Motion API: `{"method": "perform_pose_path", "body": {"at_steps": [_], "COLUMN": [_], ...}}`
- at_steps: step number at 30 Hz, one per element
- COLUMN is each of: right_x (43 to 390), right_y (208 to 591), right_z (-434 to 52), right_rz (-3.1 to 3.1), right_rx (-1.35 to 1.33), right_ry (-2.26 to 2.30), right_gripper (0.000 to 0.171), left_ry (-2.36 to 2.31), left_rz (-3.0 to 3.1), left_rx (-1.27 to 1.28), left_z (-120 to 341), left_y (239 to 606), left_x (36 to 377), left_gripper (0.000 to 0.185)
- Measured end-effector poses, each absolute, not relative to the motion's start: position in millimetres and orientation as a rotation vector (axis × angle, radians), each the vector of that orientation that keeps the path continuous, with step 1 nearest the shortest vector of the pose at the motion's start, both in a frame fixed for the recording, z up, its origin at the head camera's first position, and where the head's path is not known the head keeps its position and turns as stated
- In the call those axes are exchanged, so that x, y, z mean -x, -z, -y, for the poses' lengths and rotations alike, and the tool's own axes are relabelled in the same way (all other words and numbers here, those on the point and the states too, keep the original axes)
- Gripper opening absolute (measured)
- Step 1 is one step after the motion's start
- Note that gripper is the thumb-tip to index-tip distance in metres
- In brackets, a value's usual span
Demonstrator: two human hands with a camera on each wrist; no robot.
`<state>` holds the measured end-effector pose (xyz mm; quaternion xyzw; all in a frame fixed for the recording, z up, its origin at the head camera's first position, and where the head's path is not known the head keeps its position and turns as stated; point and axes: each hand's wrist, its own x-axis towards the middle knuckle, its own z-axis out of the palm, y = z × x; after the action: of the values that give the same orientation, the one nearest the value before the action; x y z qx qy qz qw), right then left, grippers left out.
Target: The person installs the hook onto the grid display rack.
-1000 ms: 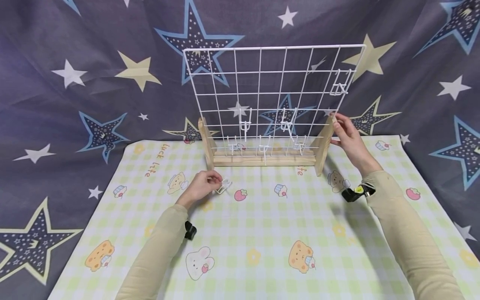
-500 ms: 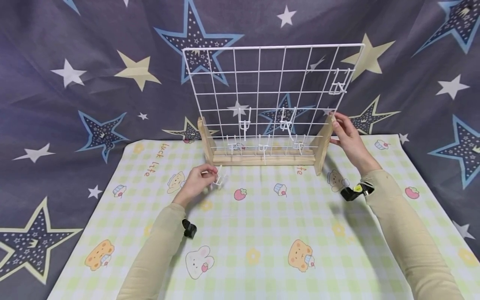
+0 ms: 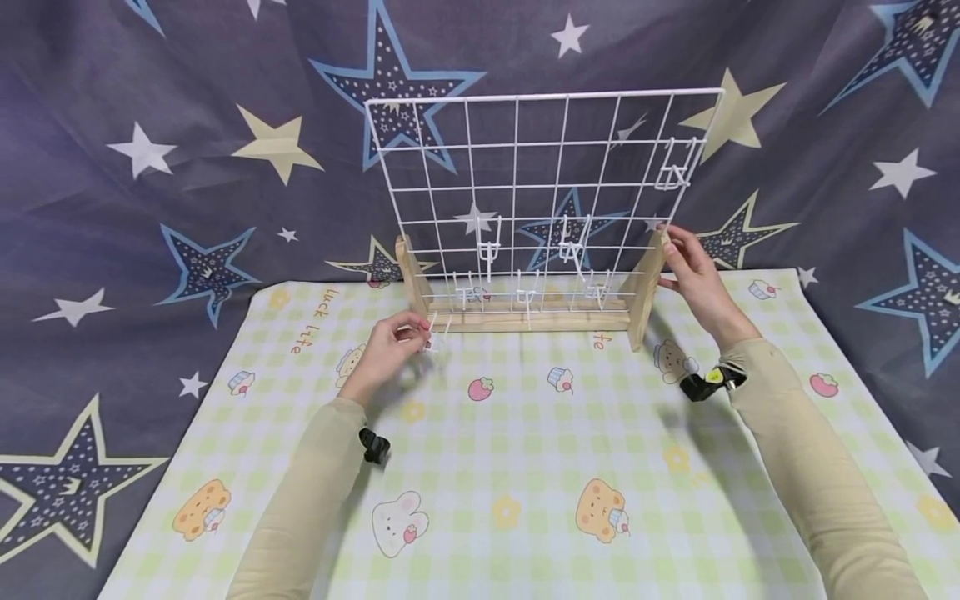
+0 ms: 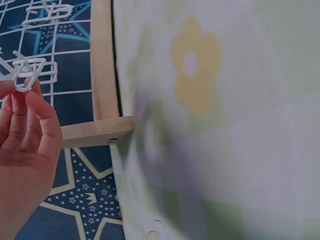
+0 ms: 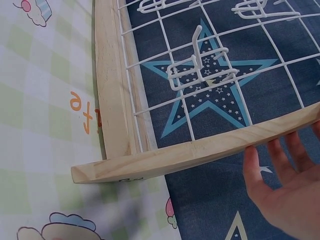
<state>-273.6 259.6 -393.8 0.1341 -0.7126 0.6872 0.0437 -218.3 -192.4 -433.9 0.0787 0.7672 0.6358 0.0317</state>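
While the left hand [image 3: 386,350] hovered just in front of the rack's left post, it had a small white wire hook [image 3: 437,336] pinched between thumb and fingertips, lifted off the checked tablecloth [image 3: 525,467]. The left wrist view showed the same hook [image 4: 25,75] gripped at the fingertips, close to the wooden base.

Moving right, the white wire grid [image 3: 540,187] stood upright in its wooden stand [image 3: 528,317], with a handful of hooks already hanging on the lower rows and one up near the top right corner [image 3: 675,171].

On the far right, the right hand [image 3: 693,275] rested against the stand's right post [image 3: 647,283], fingers fairly straight, bracing more than grabbing.

Looked to me like the carry-the-hook-to-the-grid step. I'd guess the next move needs the hook turned so its prongs face the wires, then lined up on a free horizontal bar, with the right hand steadying the stand.
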Motion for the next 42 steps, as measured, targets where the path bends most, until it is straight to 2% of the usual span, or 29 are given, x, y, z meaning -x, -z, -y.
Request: {"method": "perform_pose_path", "body": {"at_steps": [5,15,29,42], "right_x": [273.5,273.6,274.1,274.2], "right_y": [393.1,394.3,394.8,395.5], "right_z": [-259.3,-259.8,-260.7,-259.9], "right_rz": [2.174,2.187,2.184,2.187], "right_rx": [-0.417,-0.416,-0.413,-0.405], "right_ry": [-2.110,-2.101,-2.100,-2.108], "right_gripper": [0.044,0.045,0.044,0.047], "left_ry": [-2.014,-2.109,-2.238,-2.362], "left_rz": [-2.356,-2.453,-2.452,-2.470], "left_rx": [-0.261,-0.405,-0.570,-0.706], "left_z": [188.7,185.7,182.4,178.7], "left_y": [420.0,407.1,362.9,304.8], "left_x": [217.6,243.5,256.4,266.9], "left_gripper": [0.019,0.013,0.012,0.006]}}
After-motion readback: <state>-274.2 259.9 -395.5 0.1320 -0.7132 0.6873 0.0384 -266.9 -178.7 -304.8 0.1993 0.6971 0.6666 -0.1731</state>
